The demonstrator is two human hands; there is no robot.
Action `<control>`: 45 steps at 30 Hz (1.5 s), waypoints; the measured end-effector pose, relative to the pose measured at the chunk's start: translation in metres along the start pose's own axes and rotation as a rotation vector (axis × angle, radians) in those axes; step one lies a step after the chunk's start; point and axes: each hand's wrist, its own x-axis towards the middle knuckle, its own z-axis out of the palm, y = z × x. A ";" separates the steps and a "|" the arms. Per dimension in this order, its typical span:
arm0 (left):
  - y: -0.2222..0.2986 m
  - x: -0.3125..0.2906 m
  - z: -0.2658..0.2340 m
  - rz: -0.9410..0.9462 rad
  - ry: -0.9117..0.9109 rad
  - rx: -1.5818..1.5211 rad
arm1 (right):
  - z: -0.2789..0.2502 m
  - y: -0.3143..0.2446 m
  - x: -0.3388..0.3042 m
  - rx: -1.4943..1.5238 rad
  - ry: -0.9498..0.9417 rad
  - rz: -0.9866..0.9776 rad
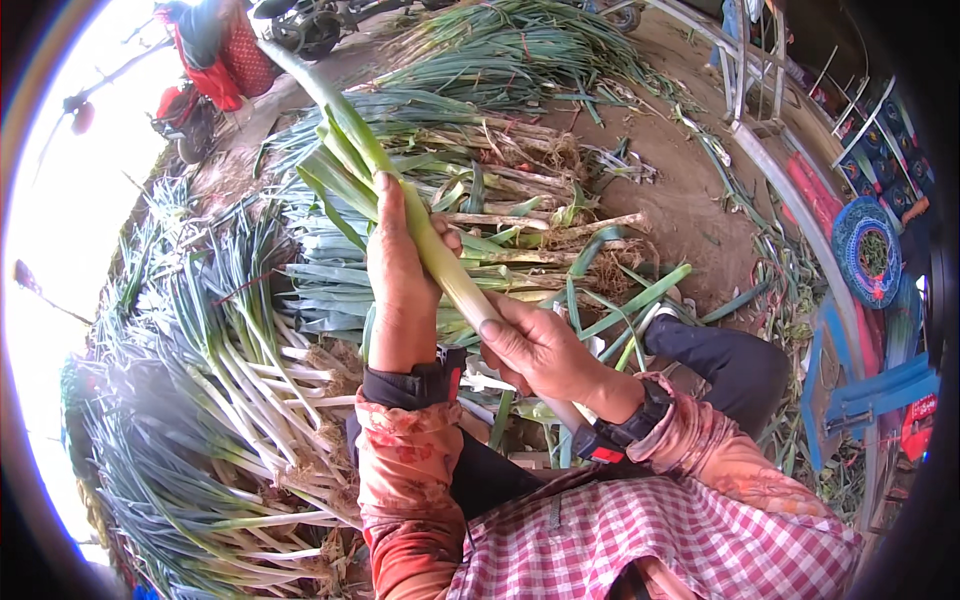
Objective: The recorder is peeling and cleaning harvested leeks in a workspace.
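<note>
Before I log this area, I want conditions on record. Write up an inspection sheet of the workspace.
Surface: brown bare ground, partly covered by plants.
Job's things: one long leek, held slanting, leafy end toward upper left; leek heaps lie to the left and ahead, many with roots on.
Clutter: loose green leaves scattered near the bent leg.
Hands: left hand grips the leek's green part; right hand grips its paler lower part.
Cables: nothing seen.
Surroundings: blue stand at right; metal frame at upper right.
</note>
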 end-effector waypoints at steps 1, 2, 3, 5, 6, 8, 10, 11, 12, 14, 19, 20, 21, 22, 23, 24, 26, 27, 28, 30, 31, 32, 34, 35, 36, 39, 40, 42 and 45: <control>-0.002 0.000 0.002 -0.004 -0.026 -0.040 | -0.001 0.000 0.000 0.039 0.009 0.019; -0.004 -0.001 0.004 -0.007 -0.052 -0.080 | -0.001 0.000 0.000 0.078 0.019 0.039; -0.009 -0.004 0.007 0.018 -0.042 -0.152 | -0.003 0.000 0.001 0.070 0.033 0.047; -0.017 -0.006 0.005 0.072 -0.180 -0.157 | -0.013 0.005 0.000 0.143 0.015 0.041; -0.019 -0.006 0.004 0.093 -0.248 -0.140 | -0.017 0.006 -0.001 0.179 0.006 0.038; -0.020 -0.013 0.006 0.075 -0.248 -0.147 | -0.014 0.000 -0.003 0.084 0.090 0.056; -0.019 -0.013 0.005 0.034 -0.195 -0.140 | -0.014 0.002 -0.005 0.051 0.086 0.034; -0.016 -0.010 0.002 0.002 -0.143 -0.129 | -0.014 0.005 -0.006 -0.017 0.097 0.004; -0.016 -0.008 0.000 -0.029 -0.090 -0.119 | -0.013 0.009 -0.006 -0.085 0.108 -0.026; -0.019 -0.006 -0.006 -0.001 -0.156 -0.164 | -0.011 0.011 -0.007 -0.104 0.115 -0.029; -0.017 -0.018 0.003 0.028 -0.235 -0.173 | -0.016 0.008 -0.009 0.003 0.111 0.027; -0.016 -0.018 0.004 -0.002 -0.235 -0.208 | -0.016 0.010 -0.008 -0.069 0.121 -0.013; -0.016 -0.015 0.003 -0.019 -0.177 -0.195 | -0.016 0.015 -0.008 -0.142 0.131 -0.053; -0.016 -0.008 -0.002 -0.037 -0.118 -0.183 | -0.014 0.018 -0.007 -0.214 0.140 -0.090; -0.018 -0.003 -0.006 -0.054 -0.058 -0.171 | -0.013 0.017 -0.007 -0.205 0.144 -0.066; -0.020 -0.002 -0.010 -0.047 -0.119 -0.192 | -0.011 0.015 -0.007 -0.196 0.148 -0.042; -0.021 -0.002 -0.009 -0.033 -0.246 -0.233 | -0.012 0.013 -0.007 -0.150 0.150 0.001; -0.022 -0.006 -0.007 0.000 -0.229 -0.187 | -0.015 0.012 -0.008 -0.112 0.148 0.021; -0.022 -0.013 0.002 0.029 -0.213 -0.142 | -0.018 0.012 -0.008 -0.074 0.149 0.042; -0.023 -0.015 0.007 0.029 -0.168 -0.097 | -0.021 0.014 -0.009 -0.149 0.153 -0.017; -0.022 -0.014 0.005 0.004 -0.133 -0.095 | -0.020 0.015 -0.009 -0.184 0.149 -0.046; -0.022 -0.013 0.003 -0.021 -0.098 -0.092 | -0.019 0.017 -0.009 -0.189 0.151 -0.057; -0.026 -0.006 -0.004 -0.035 -0.101 -0.190 | -0.014 0.021 -0.008 -0.198 0.154 -0.080; -0.027 -0.004 -0.006 -0.040 -0.102 -0.239 | -0.014 0.020 -0.008 -0.150 0.149 -0.047; -0.027 -0.004 -0.008 -0.006 -0.143 -0.198 | -0.015 0.018 -0.008 -0.102 0.144 -0.015; -0.033 -0.010 0.001 0.058 -0.208 -0.112 | -0.023 0.014 -0.010 -0.043 0.156 0.043; -0.036 -0.011 0.001 0.108 -0.188 -0.064 | -0.023 0.013 -0.010 -0.035 0.156 0.054; -0.043 -0.010 0.000 0.209 -0.149 0.031 | -0.019 0.014 -0.011 -0.096 0.164 0.037; -0.037 -0.003 -0.003 0.149 -0.084 0.087 | -0.014 0.013 -0.011 -0.222 0.183 -0.009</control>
